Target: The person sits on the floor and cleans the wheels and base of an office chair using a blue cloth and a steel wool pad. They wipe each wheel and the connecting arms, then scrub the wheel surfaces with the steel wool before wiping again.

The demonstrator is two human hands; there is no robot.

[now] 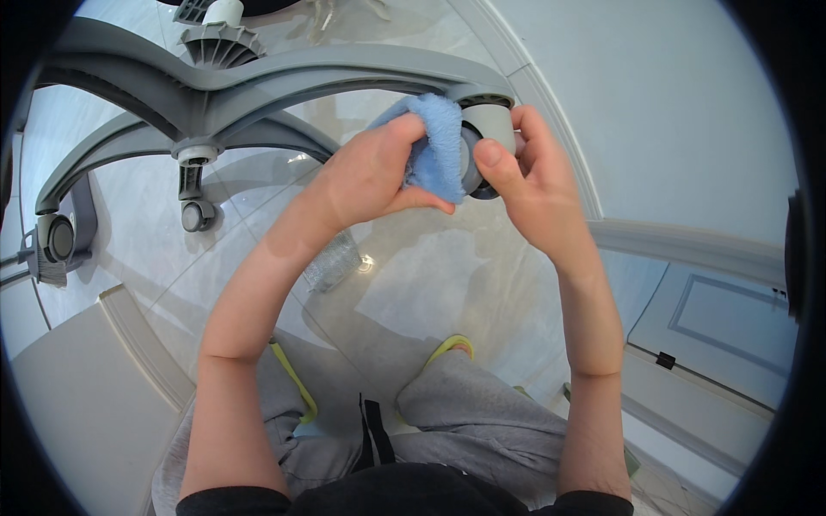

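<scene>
A grey swivel-chair base [284, 70] with curved legs spans the upper left of the head view. At the end of its right-hand leg is a caster wheel [491, 125], white and grey. My left hand [370, 168] is closed on a fluffy blue cloth [441, 129], pressed against the left side of this caster. From the other side my right hand [540, 176] grips the caster, its thumb in front and its fingers partly hidden behind. Two more casters, one at the far left [58, 237] and one lower middle [197, 215], hang from other legs.
A brush [52, 267] and a grey dustpan [82, 219] stand at the left. Behind my left forearm lies a silvery textured piece [334, 262] on the shiny tiled floor [404, 284]. A pale wall [671, 112] and a panelled cabinet door [714, 318] bound the right side.
</scene>
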